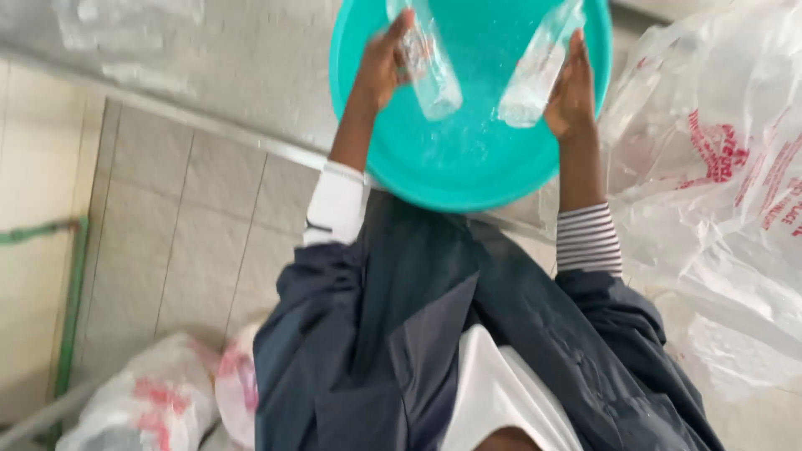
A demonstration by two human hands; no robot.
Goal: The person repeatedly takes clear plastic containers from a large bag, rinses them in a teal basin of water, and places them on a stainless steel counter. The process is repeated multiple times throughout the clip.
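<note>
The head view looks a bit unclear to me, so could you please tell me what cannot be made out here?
- Tops of both clear bottles, left and right: cut off by the upper edge.
- Far rim of the teal basin: cut off by the same edge.
- Left hand and right hand: motion blur hides the finger grip.
- Bottle contents: too blurred.
- Contents of the plastic bags: hidden by crumpled film.

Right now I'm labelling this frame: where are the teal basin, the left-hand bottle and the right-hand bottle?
teal basin (468,179): head view, on its bare inner wall.
left-hand bottle (434,79): head view, on its clear body.
right-hand bottle (535,79): head view, on its clear body.
</note>
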